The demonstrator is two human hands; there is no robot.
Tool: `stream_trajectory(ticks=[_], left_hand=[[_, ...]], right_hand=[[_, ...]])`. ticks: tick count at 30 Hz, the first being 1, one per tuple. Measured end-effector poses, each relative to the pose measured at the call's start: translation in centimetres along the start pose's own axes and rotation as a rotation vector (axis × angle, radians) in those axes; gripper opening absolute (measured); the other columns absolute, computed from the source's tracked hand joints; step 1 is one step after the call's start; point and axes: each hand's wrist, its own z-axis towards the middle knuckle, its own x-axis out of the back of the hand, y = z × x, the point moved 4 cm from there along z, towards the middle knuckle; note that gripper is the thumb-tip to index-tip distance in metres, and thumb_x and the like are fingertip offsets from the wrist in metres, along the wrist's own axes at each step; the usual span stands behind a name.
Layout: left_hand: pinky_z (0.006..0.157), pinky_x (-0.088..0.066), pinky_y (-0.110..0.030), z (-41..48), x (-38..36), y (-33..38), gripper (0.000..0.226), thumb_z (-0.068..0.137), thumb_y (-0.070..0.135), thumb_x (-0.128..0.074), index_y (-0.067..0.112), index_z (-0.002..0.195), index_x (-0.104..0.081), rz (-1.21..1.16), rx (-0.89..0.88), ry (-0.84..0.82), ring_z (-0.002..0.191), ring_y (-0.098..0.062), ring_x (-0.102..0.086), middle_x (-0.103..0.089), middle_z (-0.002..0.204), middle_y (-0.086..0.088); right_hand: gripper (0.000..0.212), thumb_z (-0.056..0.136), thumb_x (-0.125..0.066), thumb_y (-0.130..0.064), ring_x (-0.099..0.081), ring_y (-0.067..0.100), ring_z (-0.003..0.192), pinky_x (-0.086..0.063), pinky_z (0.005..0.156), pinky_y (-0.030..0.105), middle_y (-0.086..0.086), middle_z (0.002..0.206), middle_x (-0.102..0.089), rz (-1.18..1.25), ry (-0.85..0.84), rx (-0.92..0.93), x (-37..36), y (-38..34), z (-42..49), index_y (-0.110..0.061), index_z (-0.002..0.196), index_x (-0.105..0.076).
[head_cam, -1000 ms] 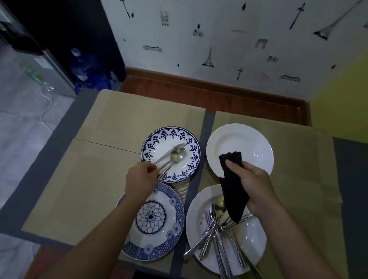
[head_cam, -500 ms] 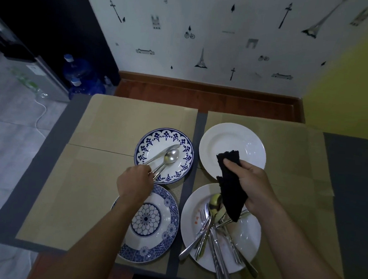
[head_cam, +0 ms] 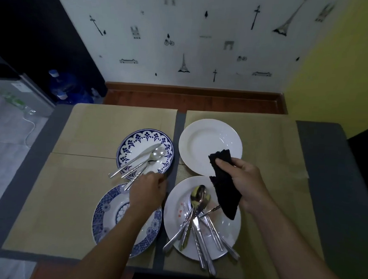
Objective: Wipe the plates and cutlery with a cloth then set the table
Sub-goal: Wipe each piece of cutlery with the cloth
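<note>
This looks like a dining corner in a home. The grey table (head_cam: pixel 321 160) carries tan placemats (head_cam: pixel 106 130), plates (head_cam: pixel 202 140) and loose cutlery (head_cam: pixel 197 226). Behind the table, wallpaper (head_cam: pixel 185 27) printed with Eiffel towers and bicycles meets a wooden skirting board (head_cam: pixel 192 91), and a yellow wall (head_cam: pixel 345 63) stands to the table's right. Left of the table, blue water bottles (head_cam: pixel 69 89) sit by pale floor tiles (head_cam: pixel 3 150), beside what may be a small fridge (head_cam: pixel 30 95).
</note>
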Motion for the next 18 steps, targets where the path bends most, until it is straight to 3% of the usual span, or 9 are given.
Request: stream_trajectory(ticks=[4,7,14,18], left_hand=[[0.075,-0.057,-0.032,-1.8,-2.9,2.9,0.027,0.091,0.048,-0.063,0.023,0.089,-0.073,-0.118,0.014,-0.222,0.072,-0.012,-0.066,-0.070,0.080,0.008],[0.075,-0.057,-0.031,-3.3,-4.5,4.6,0.031,0.084,0.053,-0.065,0.023,0.086,-0.074,-0.113,0.031,-0.323,0.074,-0.012,-0.066,-0.071,0.079,0.007],[0.068,-0.054,-0.028,-5.4,-6.3,5.1,0.027,0.084,0.044,-0.070,0.018,0.079,-0.074,-0.059,0.077,-0.382,0.070,-0.012,-0.066,-0.070,0.074,0.003],[0.069,-0.056,-0.028,-5.5,-6.3,4.8,0.022,0.084,0.041,-0.071,0.020,0.082,-0.078,-0.127,0.106,-0.361,0.069,-0.011,-0.067,-0.072,0.074,0.004]], right_hand=[[0.024,0.084,-0.083,-0.010,-0.073,0.037,0.068,-0.059,0.063,0.040,0.021,0.089,-0.077,0.004,0.031,0.020,1.5,0.3,-0.6,-0.003,0.104,-0.074],[0.023,0.085,-0.083,-0.010,-0.073,0.037,0.069,-0.060,0.061,0.040,0.021,0.094,-0.078,-0.016,0.019,0.020,2.4,0.6,-1.2,-0.004,0.104,-0.073],[0.017,0.086,-0.081,-0.007,-0.072,0.032,0.066,-0.060,0.054,0.034,0.019,0.093,-0.078,-0.043,-0.003,0.007,3.6,0.8,-2.6,-0.005,0.102,-0.073],[0.019,0.086,-0.081,-0.006,-0.074,0.032,0.068,-0.063,0.057,0.038,0.019,0.095,-0.078,-0.040,-0.011,0.005,4.0,0.9,-2.9,-0.003,0.104,-0.074]])
